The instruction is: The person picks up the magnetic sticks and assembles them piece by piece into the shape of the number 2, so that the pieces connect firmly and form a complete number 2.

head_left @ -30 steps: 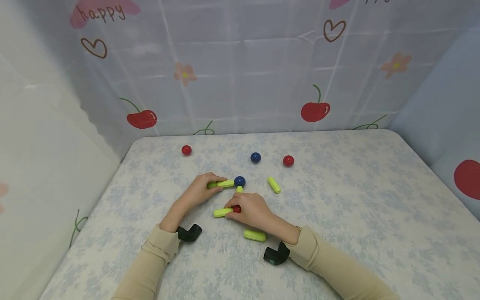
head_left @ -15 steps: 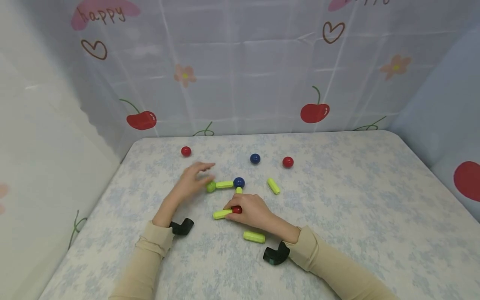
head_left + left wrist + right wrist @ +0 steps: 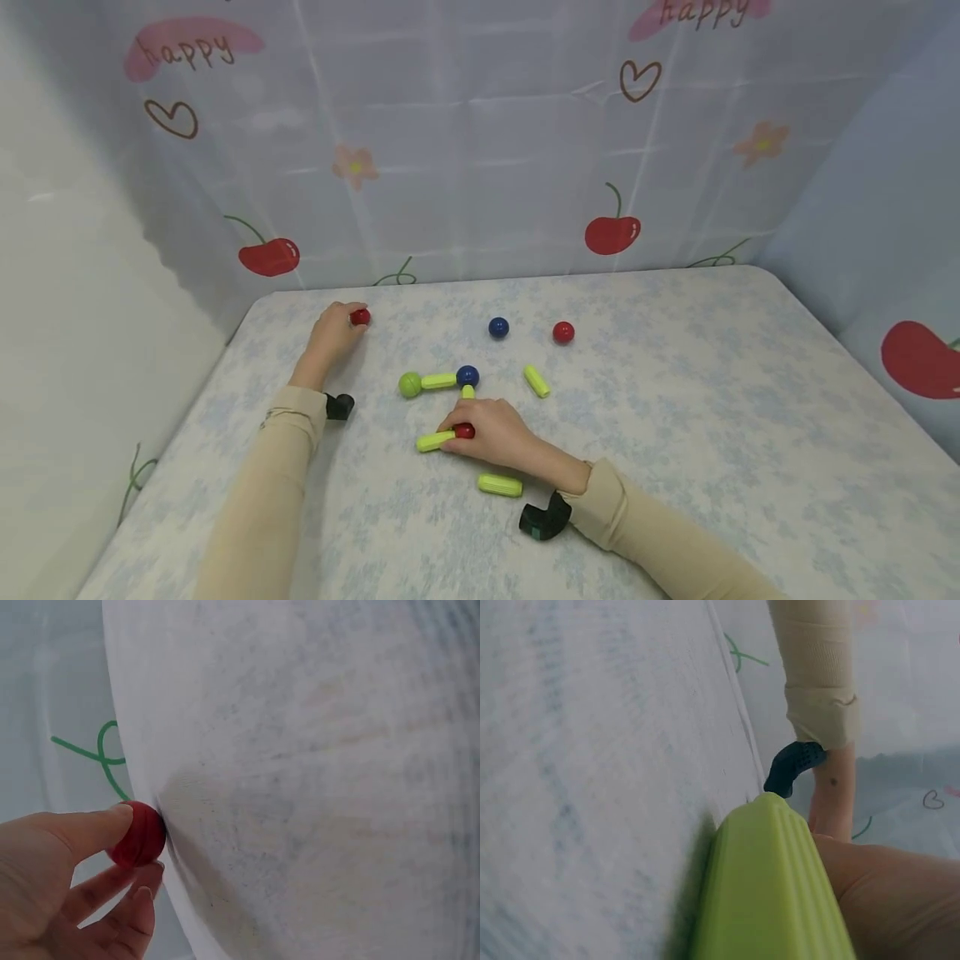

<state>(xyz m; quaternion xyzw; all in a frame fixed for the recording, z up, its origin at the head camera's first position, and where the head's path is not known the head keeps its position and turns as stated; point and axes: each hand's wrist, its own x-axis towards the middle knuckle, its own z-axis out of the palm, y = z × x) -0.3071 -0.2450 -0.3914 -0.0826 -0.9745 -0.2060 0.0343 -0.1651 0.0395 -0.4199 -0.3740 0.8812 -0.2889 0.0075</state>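
Left of and beyond a linked blue ball (image 3: 467, 377), I pinch a red ball (image 3: 362, 317) between thumb and fingers of the left hand (image 3: 332, 337). On the near side of the linked blue ball, the right hand (image 3: 495, 432) grips a second red ball (image 3: 464, 431), a lime rod (image 3: 433, 442) pointing left from it. A green ball (image 3: 410, 384) and lime connecting bar (image 3: 438, 381) extend left of the linked blue ball; a loose lime stick (image 3: 536, 381) lies to its right, while a second blue ball (image 3: 498, 327) and a third red ball (image 3: 563, 332) sit beyond it.
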